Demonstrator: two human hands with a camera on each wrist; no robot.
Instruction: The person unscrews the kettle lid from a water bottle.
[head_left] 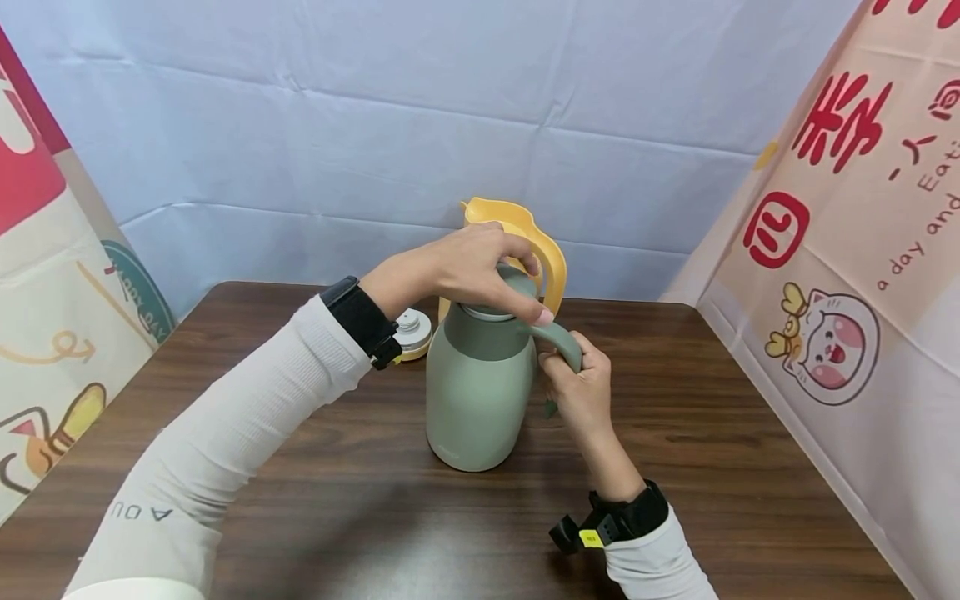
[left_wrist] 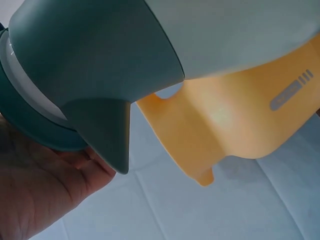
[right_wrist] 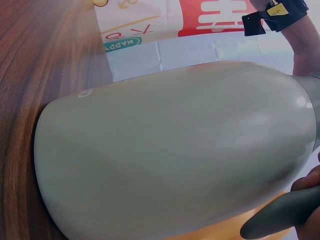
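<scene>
A sage-green vacuum jug (head_left: 480, 400) stands upright on the table. My left hand (head_left: 480, 267) arches over its top and grips the round green lid (head_left: 519, 280) between thumb and fingers. A white band under the lid (left_wrist: 30, 120) shows above the darker green neck and spout (left_wrist: 107, 132) in the left wrist view. On the right side of the jug, my right hand (head_left: 581, 383) holds the curved green handle (head_left: 558, 340), whose lower tip (right_wrist: 265, 220) sticks out below the fingers in the right wrist view.
Close behind the green jug stands a yellow jug (head_left: 510, 215) with its own handle. A white and yellow lid (head_left: 411, 332) lies on the dark wooden table (head_left: 675, 433), left of the jugs. Pale cloth (head_left: 337, 150) hangs behind the table, with printed banners (head_left: 847, 217) at the sides.
</scene>
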